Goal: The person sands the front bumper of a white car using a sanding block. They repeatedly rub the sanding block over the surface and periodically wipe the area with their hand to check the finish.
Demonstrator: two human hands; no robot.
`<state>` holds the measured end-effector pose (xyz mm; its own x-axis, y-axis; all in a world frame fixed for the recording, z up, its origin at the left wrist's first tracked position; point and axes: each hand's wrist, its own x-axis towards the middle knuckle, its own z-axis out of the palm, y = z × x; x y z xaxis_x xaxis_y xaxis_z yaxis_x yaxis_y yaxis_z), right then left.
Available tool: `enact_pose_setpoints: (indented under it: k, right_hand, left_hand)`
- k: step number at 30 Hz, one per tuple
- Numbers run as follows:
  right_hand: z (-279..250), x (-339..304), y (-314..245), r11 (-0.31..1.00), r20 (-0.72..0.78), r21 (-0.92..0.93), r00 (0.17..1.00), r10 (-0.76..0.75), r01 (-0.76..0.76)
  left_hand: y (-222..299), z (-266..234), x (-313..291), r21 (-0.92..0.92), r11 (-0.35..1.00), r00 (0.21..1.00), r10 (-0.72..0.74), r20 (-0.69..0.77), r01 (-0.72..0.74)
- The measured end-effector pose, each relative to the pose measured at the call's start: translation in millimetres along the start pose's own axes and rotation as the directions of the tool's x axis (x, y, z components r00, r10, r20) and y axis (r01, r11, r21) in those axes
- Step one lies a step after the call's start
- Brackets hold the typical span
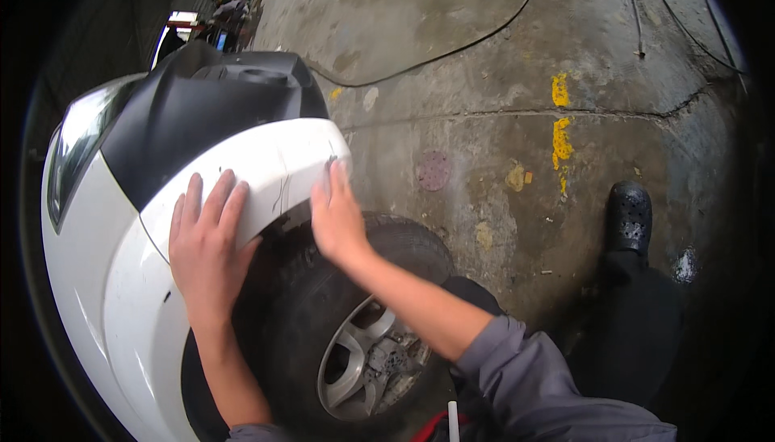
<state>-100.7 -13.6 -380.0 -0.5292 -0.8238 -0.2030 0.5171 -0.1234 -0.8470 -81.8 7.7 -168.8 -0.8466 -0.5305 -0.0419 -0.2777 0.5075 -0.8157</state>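
My left hand lies with its fingers spread on the white bumper corner of a vehicle. Further right, my right hand rests its outstretched fingers against the end of that same white panel; they are slightly blurred. Between the hands, thin dark cracks or scratches run down the panel, and a dark mark shows by the right fingertips. A black panel adjoins the white one on its far side. Below my hands sits a black tyre with a silver spoked wheel rim. Neither hand visibly holds a thing.
A dark cable or hose curves over the stained concrete floor, which bears yellow paint marks. A metal rod lies at the far right. My black clog stands at right. A white stick pokes up at the lower edge.
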Motion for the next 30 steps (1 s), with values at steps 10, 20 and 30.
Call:
enact_pose_setpoints:
  k: [10, 20, 30]
  right_hand:
    - [10.2, -28.7, 17.1, 0.987, 0.023, -0.03, 0.987, -0.158, 0.159]
    - [4.5, -16.3, 10.8, 0.983, -0.028, -0.029, 0.982, -0.185, 0.184]
    - [-2.1, 3.6, 12.0, 0.976, -0.004, 0.006, 0.976, -0.218, 0.218]
  left_hand:
    - [-1.4, -1.2, 1.3, 0.005, 1.0, 1.0, 0.012, -0.002, -0.012]
    - [-2.0, -1.1, -4.1, -0.008, 1.0, 1.0, 0.007, -0.01, -0.007]
    - [-3.4, 3.9, -3.7, -0.012, 1.0, 1.0, 0.002, -0.028, -0.003]
